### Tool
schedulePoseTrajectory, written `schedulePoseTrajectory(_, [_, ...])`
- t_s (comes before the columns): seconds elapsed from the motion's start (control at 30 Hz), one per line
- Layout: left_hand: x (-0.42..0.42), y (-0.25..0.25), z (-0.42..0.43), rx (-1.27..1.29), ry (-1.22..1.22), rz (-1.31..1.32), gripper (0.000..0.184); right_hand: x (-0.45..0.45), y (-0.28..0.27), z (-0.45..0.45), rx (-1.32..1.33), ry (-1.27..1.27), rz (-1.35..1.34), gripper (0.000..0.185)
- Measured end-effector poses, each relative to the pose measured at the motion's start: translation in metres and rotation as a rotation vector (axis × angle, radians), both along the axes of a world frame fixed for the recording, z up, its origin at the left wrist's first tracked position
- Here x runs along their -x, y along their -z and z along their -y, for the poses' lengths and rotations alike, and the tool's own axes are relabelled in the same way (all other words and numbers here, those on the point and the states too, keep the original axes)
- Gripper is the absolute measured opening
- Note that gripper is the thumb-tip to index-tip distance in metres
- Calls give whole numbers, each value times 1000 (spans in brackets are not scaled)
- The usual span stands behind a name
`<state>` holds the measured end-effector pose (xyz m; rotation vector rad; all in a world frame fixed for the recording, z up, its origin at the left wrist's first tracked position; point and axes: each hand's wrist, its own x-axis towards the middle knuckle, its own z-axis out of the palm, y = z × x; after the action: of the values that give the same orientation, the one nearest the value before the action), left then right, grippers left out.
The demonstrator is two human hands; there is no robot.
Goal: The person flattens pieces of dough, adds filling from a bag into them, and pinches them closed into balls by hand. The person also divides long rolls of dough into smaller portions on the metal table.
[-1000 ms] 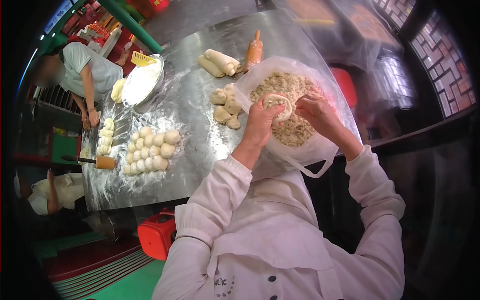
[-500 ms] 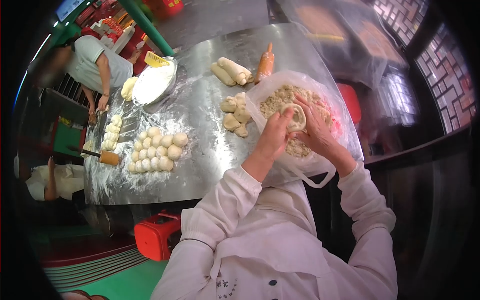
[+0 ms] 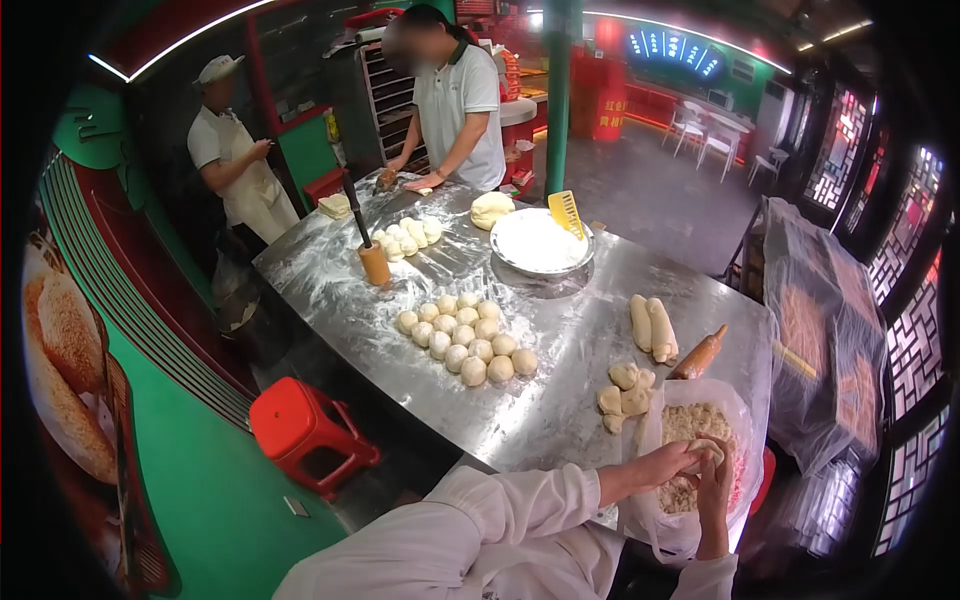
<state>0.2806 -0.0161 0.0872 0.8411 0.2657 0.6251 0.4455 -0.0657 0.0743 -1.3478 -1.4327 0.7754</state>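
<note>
My left hand (image 3: 664, 467) and my right hand (image 3: 715, 488) are closed around a small piece of dough (image 3: 708, 449), cupped between the fingers. Beneath them a clear plastic bag (image 3: 648, 436) lies open on the table, full of a crumbly beige filling (image 3: 690, 421). Pinkish red shows along the bag's right side. Just beyond the bag are several small dough pieces (image 3: 625, 395). Two dough rolls (image 3: 653, 328) and a wooden rolling pin (image 3: 700, 354) lie farther back. Part of the held dough is hidden by my fingers.
Rows of dough balls (image 3: 466, 342) sit on the floury steel table (image 3: 570, 330). Behind them stands a flour bowl (image 3: 520, 262) with a yellow scraper (image 3: 566, 213). One co-worker (image 3: 460, 100) handles dough at the far edge; another person (image 3: 235, 150) stands left. A red stool (image 3: 300, 425) is beside the table.
My view has swung left and up, so the hands and bag now appear lower right. The dough's round opening, facing me before, is now seen from the side, with both hands still on it.
</note>
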Motion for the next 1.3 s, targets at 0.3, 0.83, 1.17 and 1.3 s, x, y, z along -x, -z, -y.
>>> schedulePoseTrajectory(0.3, [-6, 33, -13, -344, -247, -297, 25, 30, -7, -7, -185, 104, 382, 30])
schedulePoseTrajectory(0.83, [-14, 59, -22, 280, 57, 87, 34, 28, -27, 5, -232, 20, 757, 33])
schedulePoseTrajectory(1.17, [-8, 23, 0, 159, 148, -43, 75, 18, -5, 0, -192, 158, 845, 14])
schedulePoseTrajectory(1.3, [-23, 75, -29, 159, 222, -165, 76, 24, 0, -2, -426, 117, 844, 25])
